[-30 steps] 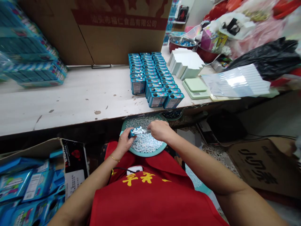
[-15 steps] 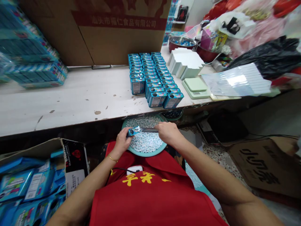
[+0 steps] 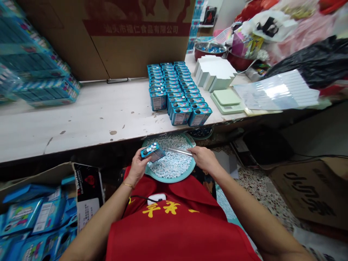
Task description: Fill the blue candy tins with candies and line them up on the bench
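My left hand (image 3: 138,165) is closed around a small blue box (image 3: 157,156), tilted over the left part of a round teal basin. Several white pellets lie on the box's top. My right hand (image 3: 204,158) grips the handle end of a metal scoop (image 3: 181,151), whose tip points left toward the box, a little apart from it. White pellets (image 3: 172,166) fill the teal basin (image 3: 163,179), which rests at my lap against the red apron (image 3: 174,232).
Rows of blue boxes (image 3: 181,116) stand on the white table (image 3: 89,116), beside a pale green scale (image 3: 227,101) and stacked white cards (image 3: 216,72). A large carton (image 3: 136,50) stands behind. An open carton of blue packs (image 3: 24,214) is at lower left.
The blue box has tilted and shifted slightly left, showing more of its side. My right hand and the scoop have moved right and slightly down, away from the box.
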A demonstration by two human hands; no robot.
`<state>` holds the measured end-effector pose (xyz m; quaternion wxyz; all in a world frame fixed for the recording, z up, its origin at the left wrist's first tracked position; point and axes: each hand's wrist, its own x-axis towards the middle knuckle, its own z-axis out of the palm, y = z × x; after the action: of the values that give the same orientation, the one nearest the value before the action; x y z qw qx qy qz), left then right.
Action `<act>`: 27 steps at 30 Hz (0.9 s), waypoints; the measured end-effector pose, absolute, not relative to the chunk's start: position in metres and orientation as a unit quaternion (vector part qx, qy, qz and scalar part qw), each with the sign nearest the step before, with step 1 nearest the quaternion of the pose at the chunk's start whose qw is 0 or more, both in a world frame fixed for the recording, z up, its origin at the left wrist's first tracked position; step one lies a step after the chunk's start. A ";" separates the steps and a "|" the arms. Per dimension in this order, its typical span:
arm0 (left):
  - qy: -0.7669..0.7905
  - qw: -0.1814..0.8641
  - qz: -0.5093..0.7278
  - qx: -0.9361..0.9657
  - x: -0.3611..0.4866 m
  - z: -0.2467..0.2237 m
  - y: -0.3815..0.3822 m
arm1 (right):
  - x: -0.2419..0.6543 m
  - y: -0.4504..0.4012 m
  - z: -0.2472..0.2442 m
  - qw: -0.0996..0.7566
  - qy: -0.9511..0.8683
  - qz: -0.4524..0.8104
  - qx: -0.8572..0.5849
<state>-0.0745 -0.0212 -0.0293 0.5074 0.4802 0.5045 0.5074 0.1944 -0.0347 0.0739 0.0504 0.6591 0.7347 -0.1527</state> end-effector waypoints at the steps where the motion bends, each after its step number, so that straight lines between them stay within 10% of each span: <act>1: 0.503 0.509 0.507 0.480 -0.070 -0.029 -0.020 | 0.196 -0.035 0.074 0.039 0.730 -0.155 0.664; 8: 0.495 0.514 0.501 0.490 -0.052 -0.027 -0.011 | 0.197 -0.043 0.094 -0.101 0.739 -0.129 0.653; 19: 0.511 0.469 0.487 0.532 -0.052 -0.011 -0.019 | 0.141 -0.052 0.111 0.041 0.794 -0.077 0.601; 27: 0.492 0.403 0.502 0.586 -0.067 0.041 0.000 | 0.190 -0.059 0.105 -0.217 0.720 -0.131 0.646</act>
<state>-0.0666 -0.0003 0.0414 0.4030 0.5862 0.4916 0.5023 0.1895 -0.0592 0.1051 -0.2172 0.6463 0.7196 -0.1313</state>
